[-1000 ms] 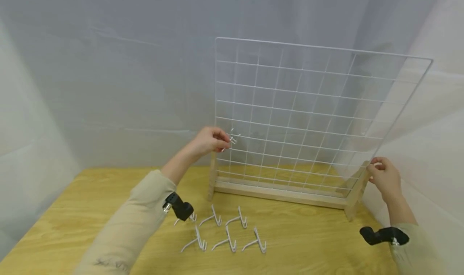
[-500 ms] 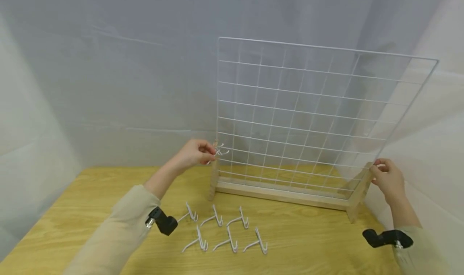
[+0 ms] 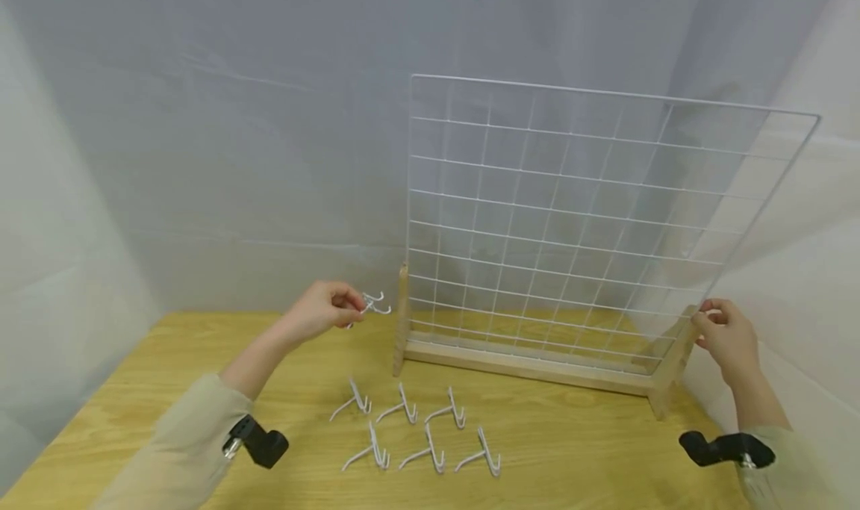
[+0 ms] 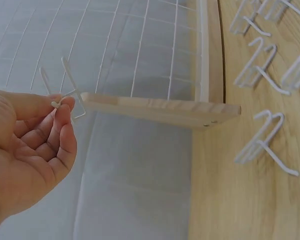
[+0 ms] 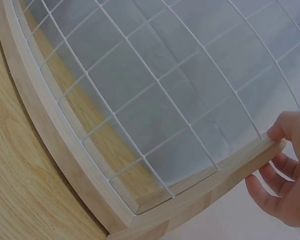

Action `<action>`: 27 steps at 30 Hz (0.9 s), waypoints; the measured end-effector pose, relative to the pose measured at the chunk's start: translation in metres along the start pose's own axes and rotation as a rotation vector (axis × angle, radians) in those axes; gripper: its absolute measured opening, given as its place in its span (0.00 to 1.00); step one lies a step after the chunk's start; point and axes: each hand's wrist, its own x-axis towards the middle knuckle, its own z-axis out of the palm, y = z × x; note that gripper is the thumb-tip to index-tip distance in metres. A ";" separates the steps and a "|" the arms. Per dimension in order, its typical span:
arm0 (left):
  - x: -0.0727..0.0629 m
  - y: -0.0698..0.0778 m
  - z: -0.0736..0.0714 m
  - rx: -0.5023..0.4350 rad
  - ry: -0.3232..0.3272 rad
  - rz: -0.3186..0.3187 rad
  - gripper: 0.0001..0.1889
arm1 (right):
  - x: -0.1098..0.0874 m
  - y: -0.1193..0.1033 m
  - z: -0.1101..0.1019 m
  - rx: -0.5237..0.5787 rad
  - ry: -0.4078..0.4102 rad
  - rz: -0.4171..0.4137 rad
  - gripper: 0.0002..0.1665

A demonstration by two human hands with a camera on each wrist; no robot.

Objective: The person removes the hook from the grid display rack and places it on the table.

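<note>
My left hand (image 3: pixel 324 306) pinches a white wire hook (image 3: pixel 376 303) between thumb and fingertips, just left of the rack. In the left wrist view, the hook's (image 4: pixel 76 93) two prongs point away from the fingers. A white wire grid (image 3: pixel 558 211) stands upright in a wooden base (image 3: pixel 524 365). My right hand (image 3: pixel 728 338) grips the top of the base's right side piece; in the right wrist view, the thumb lies on one face of that wooden side piece (image 5: pixel 215 192) and the fingers curl under the other.
Several more white hooks (image 3: pixel 430 450) lie in two rows on the wood-grain table (image 3: pixel 571 458), in front of the rack. A pale curtain (image 3: pixel 269 159) hangs behind and along both sides. Black camera mounts (image 3: pixel 258 441) sit on both wrists.
My left hand has moved left and down, away from the grid's left edge, carrying the hook. My right hand keeps its hold on the base; the view has shifted slightly.
</note>
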 end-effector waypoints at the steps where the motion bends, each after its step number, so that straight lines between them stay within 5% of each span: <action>1: -0.002 -0.002 -0.001 0.004 -0.001 -0.002 0.08 | 0.000 0.000 0.000 0.001 0.000 0.000 0.07; 16: -0.035 -0.032 -0.004 0.091 -0.043 -0.012 0.06 | 0.000 0.000 -0.003 0.006 0.007 0.021 0.05; 27: -0.056 -0.061 0.011 0.075 -0.126 -0.020 0.06 | 0.000 0.000 -0.003 0.002 0.011 0.034 0.04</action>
